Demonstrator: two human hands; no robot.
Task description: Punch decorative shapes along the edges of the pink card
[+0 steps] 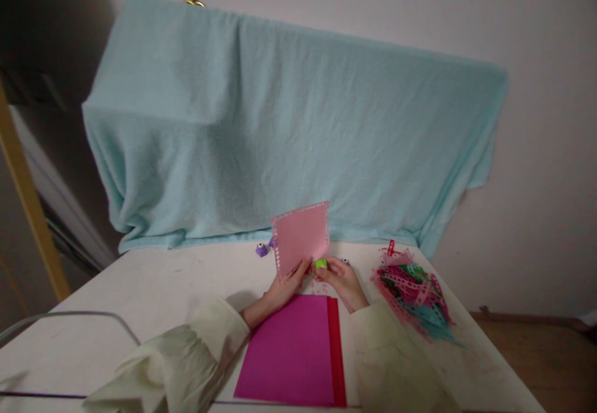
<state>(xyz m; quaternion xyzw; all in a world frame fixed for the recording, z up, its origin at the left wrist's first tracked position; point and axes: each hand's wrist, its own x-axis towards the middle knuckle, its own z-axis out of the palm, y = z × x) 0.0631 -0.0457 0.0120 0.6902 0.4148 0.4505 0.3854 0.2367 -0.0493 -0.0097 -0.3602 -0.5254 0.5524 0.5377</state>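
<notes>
A pink sheet of paper point(301, 236) stands tilted upright, with rows of small punched holes along its left, top and right edges. My left hand point(291, 279) is closed on its lower edge. In my right hand point(342, 279) is a small lime-green craft punch point(320, 264), held between thumb and fingers at the sheet's lower right corner. Whether the paper sits inside the punch's slot is too small to tell. Tiny pink cut-outs point(319, 287) lie on the table just below the hands.
Magenta paper point(289, 351) lies on red paper point(336, 357) nearest me. Punched colored strips point(415, 298) are heaped at the right. A purple punch point(262, 249) stands behind, left of the sheet. A light-blue cloth point(298, 133) hangs behind the white table point(186, 282); a grey cable point(93, 313) crosses at left.
</notes>
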